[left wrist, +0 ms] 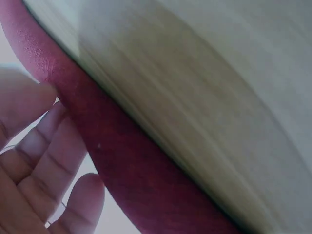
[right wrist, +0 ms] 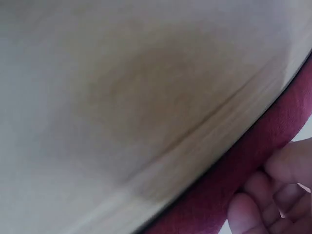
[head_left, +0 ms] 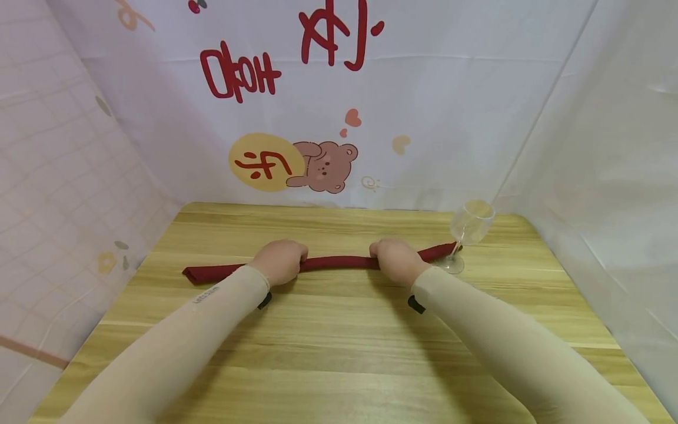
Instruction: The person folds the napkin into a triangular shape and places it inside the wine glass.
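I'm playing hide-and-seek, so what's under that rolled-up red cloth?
The wood-grain tabletop shows along both long edges of the rolled-up red cloth. The strip directly beneath can't be seen: the cloth covers it, so I can't tell if anything's hidden there.

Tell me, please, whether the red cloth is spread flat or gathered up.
Gathered up, not spread: the red cloth forms one long, narrow strip across the table. Whether rolled or folded, I cannot tell.
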Available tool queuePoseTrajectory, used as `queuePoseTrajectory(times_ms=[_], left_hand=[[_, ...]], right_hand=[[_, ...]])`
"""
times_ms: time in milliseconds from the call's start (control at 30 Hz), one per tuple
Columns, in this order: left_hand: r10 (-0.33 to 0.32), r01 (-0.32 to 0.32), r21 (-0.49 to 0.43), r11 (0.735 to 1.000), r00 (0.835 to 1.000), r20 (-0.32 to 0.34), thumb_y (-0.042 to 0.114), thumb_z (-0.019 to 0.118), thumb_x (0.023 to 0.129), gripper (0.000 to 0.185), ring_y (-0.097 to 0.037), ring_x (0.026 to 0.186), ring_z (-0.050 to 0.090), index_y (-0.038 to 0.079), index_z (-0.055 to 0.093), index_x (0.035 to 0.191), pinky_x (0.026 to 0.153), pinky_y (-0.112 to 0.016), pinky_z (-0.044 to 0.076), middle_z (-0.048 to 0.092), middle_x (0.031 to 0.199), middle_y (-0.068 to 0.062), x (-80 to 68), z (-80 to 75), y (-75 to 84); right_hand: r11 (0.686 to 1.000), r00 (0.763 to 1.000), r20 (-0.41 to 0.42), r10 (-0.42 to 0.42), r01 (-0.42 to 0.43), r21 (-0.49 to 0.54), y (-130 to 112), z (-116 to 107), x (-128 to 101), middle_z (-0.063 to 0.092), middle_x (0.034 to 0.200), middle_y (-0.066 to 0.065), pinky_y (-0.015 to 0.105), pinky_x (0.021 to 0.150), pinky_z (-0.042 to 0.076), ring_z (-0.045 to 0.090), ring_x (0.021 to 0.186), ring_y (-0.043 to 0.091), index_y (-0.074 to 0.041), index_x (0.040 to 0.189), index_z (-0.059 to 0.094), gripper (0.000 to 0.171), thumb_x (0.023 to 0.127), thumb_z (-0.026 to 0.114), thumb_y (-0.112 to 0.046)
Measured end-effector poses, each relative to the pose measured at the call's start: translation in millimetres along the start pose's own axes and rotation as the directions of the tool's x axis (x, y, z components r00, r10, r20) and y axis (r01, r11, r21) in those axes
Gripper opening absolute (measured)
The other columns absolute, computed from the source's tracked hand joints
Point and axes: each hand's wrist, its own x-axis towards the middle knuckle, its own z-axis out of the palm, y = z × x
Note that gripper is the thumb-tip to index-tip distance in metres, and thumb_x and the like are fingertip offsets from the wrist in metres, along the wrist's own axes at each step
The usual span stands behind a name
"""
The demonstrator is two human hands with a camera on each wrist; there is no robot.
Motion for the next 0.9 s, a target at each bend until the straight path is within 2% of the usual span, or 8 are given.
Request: queuePoseTrajectory(times_ms=[67, 200, 333, 467, 633, 900], left_hand=[[-0.011, 0.011, -0.006, 1.0, 1.0, 0.01, 0.012, 0.071, 0.097, 0.009, -0.018, 0.09, 0.069, 0.014, 0.076, 0.104, 0.087, -0.04, 0.059, 0.076, 0.099, 0.0, -1.8, -0.2, -0.5], [-0.002, 0.002, 0.002, 1.0, 1.0, 0.009, 0.017, 0.078, 0.095, 0.014, -0.021, 0.096, 0.072, 0.014, 0.076, 0.108, 0.09, -0.043, 0.059, 0.077, 0.104, -0.002, -6.0, -1.3, -0.6], [-0.005, 0.005, 0.007, 1.0, 1.0, 0.003, 0.017, 0.079, 0.095, 0.017, -0.023, 0.102, 0.073, 0.014, 0.076, 0.112, 0.092, -0.044, 0.06, 0.078, 0.109, -0.003, -8.5, -0.9, 0.6], [-0.007, 0.007, 0.007, 1.0, 1.0, 0.001, 0.014, 0.079, 0.094, 0.019, -0.022, 0.101, 0.073, 0.014, 0.076, 0.112, 0.091, -0.043, 0.06, 0.077, 0.11, -0.003, -9.8, -0.6, 1.5], [-0.005, 0.005, -0.001, 1.0, 1.0, -0.007, 0.006, 0.074, 0.095, 0.019, -0.022, 0.104, 0.073, 0.014, 0.076, 0.113, 0.092, -0.043, 0.06, 0.077, 0.112, -0.003, -11.8, -1.8, 2.7], [0.008, -0.008, 0.027, 1.0, 1.0, -0.019, 0.003, 0.062, 0.103, 0.026, -0.026, 0.115, 0.073, 0.015, 0.076, 0.12, 0.098, -0.046, 0.059, 0.077, 0.123, -0.004, -13.3, -1.4, 3.0]], right_hand=[[1.0, 1.0, 0.005, -0.011, 0.011, -0.01, -2, 0, -2, 0.066, 0.083, 0.002, 0.035, 0.076, 0.054, 0.059, 0.078, 0.018, -0.012, 0.093, 0.07, 0.015, 0.098, 0.06, -0.001], [0.999, 1.0, 0.016, -0.026, 0.027, -0.021, -4, 0, -5, 0.069, 0.082, 0.002, 0.037, 0.077, 0.054, 0.06, 0.076, 0.018, -0.011, 0.092, 0.074, 0.006, 0.096, 0.069, -0.011], [0.998, 0.999, 0.025, -0.045, 0.046, -0.046, -4, -1, -7, 0.074, 0.09, 0.004, 0.04, 0.083, 0.058, 0.068, 0.084, 0.02, -0.009, 0.101, 0.078, 0.009, 0.095, 0.072, -0.012], [0.998, 0.998, 0.046, -0.04, 0.042, -0.051, -5, -1, -8, 0.074, 0.098, 0.008, 0.043, 0.09, 0.059, 0.071, 0.096, 0.026, -0.007, 0.107, 0.078, 0.016, 0.096, 0.067, -0.005], [0.997, 0.998, 0.066, -0.018, 0.023, -0.07, -4, 0, -8, 0.072, 0.105, 0.008, 0.041, 0.095, 0.059, 0.071, 0.104, 0.027, -0.008, 0.117, 0.078, 0.03, 0.1, 0.056, 0.005], [0.991, 0.997, 0.071, -0.03, 0.039, -0.131, -9, -5, -8, 0.069, 0.099, 0.006, 0.039, 0.088, 0.06, 0.069, 0.096, 0.022, -0.009, 0.113, 0.077, 0.025, 0.101, 0.06, 0.005]])
